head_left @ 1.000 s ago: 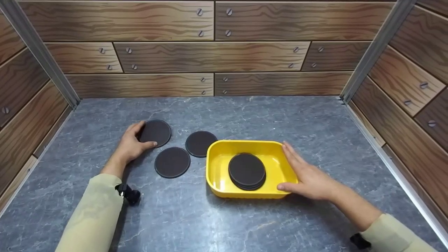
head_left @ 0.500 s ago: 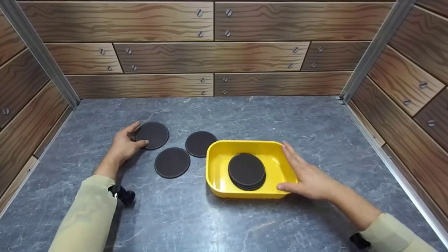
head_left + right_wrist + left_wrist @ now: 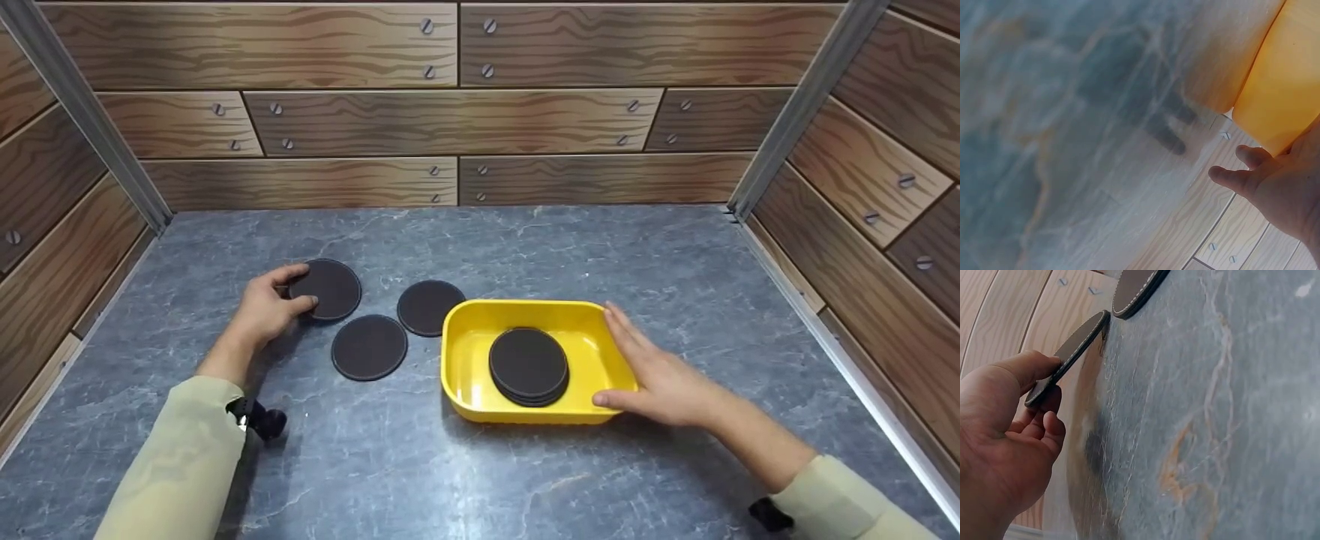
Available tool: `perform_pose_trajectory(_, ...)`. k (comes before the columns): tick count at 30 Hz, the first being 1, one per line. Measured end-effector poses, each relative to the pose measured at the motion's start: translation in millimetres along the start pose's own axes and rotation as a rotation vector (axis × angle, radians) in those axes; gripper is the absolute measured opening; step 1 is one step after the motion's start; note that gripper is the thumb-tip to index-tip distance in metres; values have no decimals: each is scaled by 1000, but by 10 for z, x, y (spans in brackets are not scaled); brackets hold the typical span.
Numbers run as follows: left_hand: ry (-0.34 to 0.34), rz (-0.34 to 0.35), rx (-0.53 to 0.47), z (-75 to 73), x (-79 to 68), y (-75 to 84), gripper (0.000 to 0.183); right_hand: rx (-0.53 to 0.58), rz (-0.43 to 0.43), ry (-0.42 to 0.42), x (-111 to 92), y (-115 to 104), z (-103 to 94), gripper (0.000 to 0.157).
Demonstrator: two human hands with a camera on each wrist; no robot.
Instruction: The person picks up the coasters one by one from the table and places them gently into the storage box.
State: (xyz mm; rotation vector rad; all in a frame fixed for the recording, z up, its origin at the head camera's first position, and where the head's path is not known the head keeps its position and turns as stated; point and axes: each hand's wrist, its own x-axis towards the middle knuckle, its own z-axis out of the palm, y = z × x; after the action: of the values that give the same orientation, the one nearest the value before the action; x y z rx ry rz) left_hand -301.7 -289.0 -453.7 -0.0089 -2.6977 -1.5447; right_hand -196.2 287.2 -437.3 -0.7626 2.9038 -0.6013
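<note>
Plank-patterned walls (image 3: 352, 124) enclose a grey marbled table (image 3: 375, 465). The left hand (image 3: 261, 309) pinches a black coaster (image 3: 331, 289) between thumb and fingers. From it, a second coaster (image 3: 429, 307) lies at three o'clock, a third coaster (image 3: 370, 347) at five; toward four, a yellow tub (image 3: 466, 375) holds stacked coasters (image 3: 529, 361). The right hand (image 3: 664, 381), fingers nearly straight, touches the tub's three-o'clock end.

Glare brightens the tabletop (image 3: 456, 480); the right-wrist view looks hazy.
</note>
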Motion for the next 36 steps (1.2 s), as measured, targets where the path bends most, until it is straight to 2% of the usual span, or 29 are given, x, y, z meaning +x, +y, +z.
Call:
perform_pose_trajectory(12, 12, -8, -12, -50, -133, 83, 63, 20, -4, -7, 0, -6, -2, 115)
perform_pose_trajectory(19, 22, 42, -25, -110, -180, 297, 65, 7, 16, -12, 5, -7, -32, 117)
perform_pose_trajectory(23, 13, 73, -64, -96, -223, 457, 66, 3, 19, -13, 2, -5, -37, 116)
perform_pose_trajectory(28, -4, 133, -124, 7, -283, 676, 65, 9, 18, -17, 5, 4, -16, 117)
perform_pose_trajectory(36, -74, 276, -184, 304, -332, 1018, 60, 16, 15, -14, 1, -2, 3, 117)
